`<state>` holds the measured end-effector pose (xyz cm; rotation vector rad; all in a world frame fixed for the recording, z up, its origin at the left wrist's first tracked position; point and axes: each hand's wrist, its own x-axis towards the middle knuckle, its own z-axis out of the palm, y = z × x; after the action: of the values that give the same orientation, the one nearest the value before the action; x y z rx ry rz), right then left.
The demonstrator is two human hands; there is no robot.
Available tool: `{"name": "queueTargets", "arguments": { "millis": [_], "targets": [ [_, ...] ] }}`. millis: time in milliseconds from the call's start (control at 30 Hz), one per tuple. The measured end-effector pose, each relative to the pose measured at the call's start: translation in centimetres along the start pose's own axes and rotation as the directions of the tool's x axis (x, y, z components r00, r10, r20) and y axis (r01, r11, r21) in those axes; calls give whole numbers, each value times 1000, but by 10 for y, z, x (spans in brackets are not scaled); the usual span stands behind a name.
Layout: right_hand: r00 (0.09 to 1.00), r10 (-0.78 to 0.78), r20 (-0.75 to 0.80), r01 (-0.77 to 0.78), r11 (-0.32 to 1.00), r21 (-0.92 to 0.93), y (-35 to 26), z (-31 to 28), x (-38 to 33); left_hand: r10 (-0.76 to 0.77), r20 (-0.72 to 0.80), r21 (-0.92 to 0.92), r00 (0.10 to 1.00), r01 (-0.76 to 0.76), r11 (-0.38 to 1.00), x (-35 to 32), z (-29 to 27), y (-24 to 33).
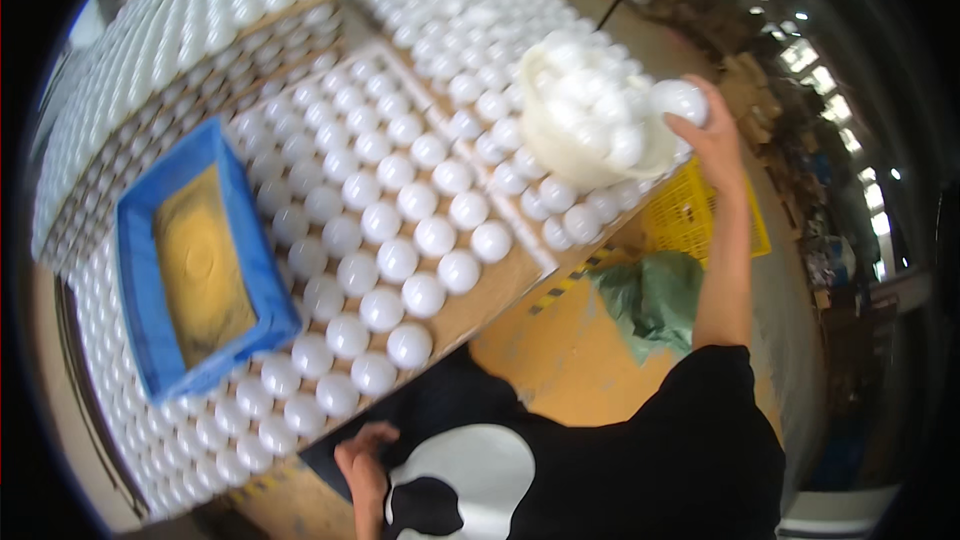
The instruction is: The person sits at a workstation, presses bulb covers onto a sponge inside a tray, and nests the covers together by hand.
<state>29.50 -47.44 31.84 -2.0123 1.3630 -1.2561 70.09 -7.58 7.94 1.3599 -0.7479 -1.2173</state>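
My right hand (712, 130) is at the right rim of a cream-coloured tub (566, 162), with its fingers closed around a glossy white bulb globe (679, 100). Many similar white globes (590, 90) are heaped in that tub. Low in front of my body, beside the near table edge, my left hand (366, 452) hangs with its fingers loosely bent and apart; I see nothing in it. Rows of white globes (397, 259) stand spaced out on the brown board (490, 290) ahead of me.
A blue tray (265, 285) with yellow powder (200, 250) sits among the globes on the left. Stacked layers of globes (190, 25) rise behind it. Past the table's right end are a yellow plastic crate (682, 210) and a green plastic bag (655, 300).
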Motion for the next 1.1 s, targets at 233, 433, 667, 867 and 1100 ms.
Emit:
{"name": "queueTargets", "arguments": {
  "millis": [233, 433, 667, 867, 1100],
  "targets": [
    [530, -338, 778, -80, 893, 443, -106, 201, -163, 7, 105, 86, 994, -16, 996, 31, 26, 34],
    [447, -644, 621, 248, 756, 606, -134, 295, -259, -467, -209, -770, 859, 149, 621, 15, -5, 17],
    [339, -686, 644, 324, 727, 605, -157, 310, -260, 37, -401, 309, 915, 97, 946, 2, -19, -2],
    [298, -578, 760, 38, 803, 595, -178, 311, -220, -13, -445, -653, 896, -314, 689, 8, -31, 37],
    [485, -389, 783, -80, 872, 483, -252, 401, -117, 82, -380, -570, 921, -303, 763, -12, -53, 19]
  ]
}}
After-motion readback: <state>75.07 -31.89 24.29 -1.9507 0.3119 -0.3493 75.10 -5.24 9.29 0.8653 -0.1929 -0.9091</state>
